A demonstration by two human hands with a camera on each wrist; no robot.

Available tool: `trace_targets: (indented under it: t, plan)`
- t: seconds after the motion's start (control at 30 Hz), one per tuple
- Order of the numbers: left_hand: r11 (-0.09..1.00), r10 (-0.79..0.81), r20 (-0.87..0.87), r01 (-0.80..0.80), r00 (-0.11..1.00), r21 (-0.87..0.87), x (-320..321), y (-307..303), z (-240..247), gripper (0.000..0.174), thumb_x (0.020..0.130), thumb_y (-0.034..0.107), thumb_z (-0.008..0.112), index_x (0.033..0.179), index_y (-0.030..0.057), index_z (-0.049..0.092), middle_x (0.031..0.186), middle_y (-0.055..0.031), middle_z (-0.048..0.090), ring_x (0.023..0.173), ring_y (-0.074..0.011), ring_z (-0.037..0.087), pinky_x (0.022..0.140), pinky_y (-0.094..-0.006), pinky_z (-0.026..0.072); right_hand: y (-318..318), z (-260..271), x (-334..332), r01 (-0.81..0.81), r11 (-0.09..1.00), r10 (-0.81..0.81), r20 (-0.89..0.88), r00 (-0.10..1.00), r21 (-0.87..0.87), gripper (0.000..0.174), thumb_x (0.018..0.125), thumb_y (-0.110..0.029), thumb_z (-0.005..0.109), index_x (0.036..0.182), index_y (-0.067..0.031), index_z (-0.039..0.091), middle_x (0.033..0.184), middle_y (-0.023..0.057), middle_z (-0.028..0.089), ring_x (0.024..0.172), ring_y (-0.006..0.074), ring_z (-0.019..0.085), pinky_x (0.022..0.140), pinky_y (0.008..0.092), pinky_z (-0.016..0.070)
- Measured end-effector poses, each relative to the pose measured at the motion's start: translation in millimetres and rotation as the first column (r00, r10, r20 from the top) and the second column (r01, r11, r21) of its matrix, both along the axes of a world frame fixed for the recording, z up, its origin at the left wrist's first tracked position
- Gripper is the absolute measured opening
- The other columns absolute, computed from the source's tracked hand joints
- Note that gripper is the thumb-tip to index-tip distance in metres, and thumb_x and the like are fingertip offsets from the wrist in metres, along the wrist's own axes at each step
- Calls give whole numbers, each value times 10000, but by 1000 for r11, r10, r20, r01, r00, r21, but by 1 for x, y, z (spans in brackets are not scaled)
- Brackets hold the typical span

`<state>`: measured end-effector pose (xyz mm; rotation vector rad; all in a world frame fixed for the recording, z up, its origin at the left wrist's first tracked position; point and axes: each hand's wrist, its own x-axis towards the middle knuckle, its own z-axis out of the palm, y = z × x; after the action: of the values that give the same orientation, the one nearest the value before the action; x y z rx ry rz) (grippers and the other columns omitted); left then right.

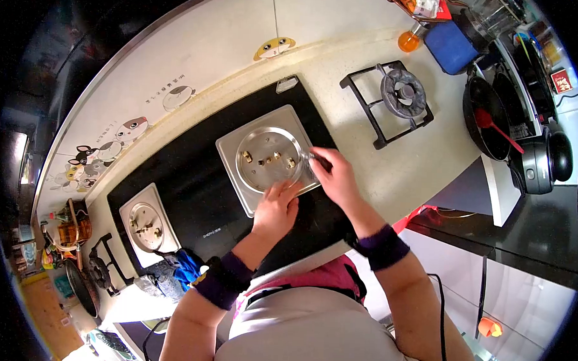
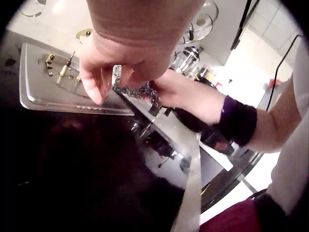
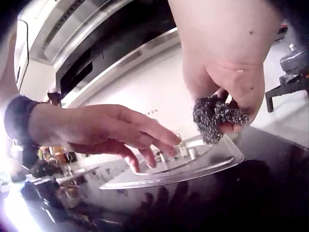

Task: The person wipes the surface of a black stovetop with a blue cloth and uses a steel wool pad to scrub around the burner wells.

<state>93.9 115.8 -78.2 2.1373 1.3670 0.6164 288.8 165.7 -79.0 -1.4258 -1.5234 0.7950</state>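
steel wool (image 3: 217,118): at the right rim of the burner plate (image 1: 234,154), pinched in the curled fingertips of the right hand (image 1: 334,176).
handling: likely light, springy and scratchy; it squashes, so a bunched fingertip pinch suits it.
left hand (image 1: 276,209): fingers nearly straight, tips pressing the burner plate's near edge, holding nothing.
surface: stiff, slick steel; brass fittings (image 1: 267,159) at its centre.

Torso: a white short-sleeved top (image 1: 309,337). At the chest sits a pink panel (image 1: 336,276) with a black edge.

Wrists: each carries one wide, dark purple elastic band, the left band (image 1: 225,279) and the right band (image 1: 382,247).

Forearms, left hand (image 1: 276,209) and right hand (image 1: 335,177): bare.

Cabling: a thin black cable (image 1: 442,319) runs down the right side of the torso.
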Motion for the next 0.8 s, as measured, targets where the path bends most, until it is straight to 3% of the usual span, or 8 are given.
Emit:
trace_targets:
  t: [0.03, 0.13, 0.17, 0.27, 0.4, 0.53, 0.63, 0.8]
  plan:
    - [998, 17, -31, -15, 999, 59, -1, 4, 5, 375, 859, 86, 635, 1222, 176, 654, 1256, -92, 602, 1098, -341, 600, 946, -473, 503, 12, -3, 0, -22, 999, 24, 50, 998, -40, 251, 891, -134, 707, 1111, -15, 688, 1049, 165, 687, 953, 335, 662, 861, 409, 538]
    - [995, -5, -167, 22, 986, 101, -5, 6, 6, 435, 847, 71, 655, 1272, 158, 641, 1279, -78, 602, 1167, -317, 572, 978, -471, 492, 36, -7, -9, -186, 980, 140, 428, 893, 67, 208, 839, -106, 730, 1037, -43, 718, 1026, 120, 673, 964, 319, 636, 871, 398, 530]
    - [996, -16, -196, 33, 980, 82, -7, 7, 3, 444, 846, 79, 659, 1282, 160, 635, 1284, -79, 598, 1178, -316, 565, 985, -471, 488, 37, -8, -12, -228, 971, 168, 471, 866, 74, 205, 765, -35, 740, 967, -69, 726, 1001, 72, 639, 958, 303, 604, 873, 406, 519]
    - [997, -55, -259, 68, 964, 40, -12, 4, -6, 474, 844, 95, 663, 1311, 164, 613, 1302, -86, 585, 1207, -318, 548, 1014, -476, 468, 43, -10, -7, -434, 896, 284, 640, 714, 87, 169, 751, -61, 757, 916, -78, 725, 1019, 50, 615, 964, 285, 581, 869, 374, 514]
    - [994, -71, -310, 94, 948, 62, -12, -1, -6, 509, 845, 89, 648, 1345, 161, 582, 1330, -102, 564, 1232, -330, 531, 1069, -493, 426, 42, -10, 0, -548, 824, 328, 671, 666, 141, 110, 747, -72, 758, 853, -74, 728, 1009, 43, 599, 952, 268, 568, 853, 385, 509]
    - [994, -70, -334, 95, 940, 61, -8, -2, -7, 550, 821, 95, 662, 1359, 148, 557, 1353, -77, 542, 1259, -292, 511, 1105, -528, 391, 55, -17, 0, -510, 845, 311, 627, 714, 162, 68, 767, -89, 740, 835, -90, 736, 959, 38, 603, 942, 269, 567, 831, 397, 508]
    - [990, -93, -339, 122, 936, 65, -11, 0, -5, 537, 835, 79, 645, 1360, 155, 561, 1342, -109, 552, 1237, -337, 527, 1091, -502, 408, 63, -22, -8, -447, 878, 289, 556, 779, 171, 24, 798, -114, 716, 797, -122, 739, 923, 22, 621, 950, 269, 574, 829, 401, 509]
    - [992, -100, -342, 118, 934, 32, -12, 1, -9, 548, 828, 93, 655, 1365, 145, 559, 1352, -92, 542, 1251, -309, 514, 1093, -520, 404, 56, -12, -11, -386, 921, 350, 544, 763, -50, 27, 803, -134, 728, 813, -113, 743, 902, 57, 668, 923, 299, 608, 831, 404, 522]
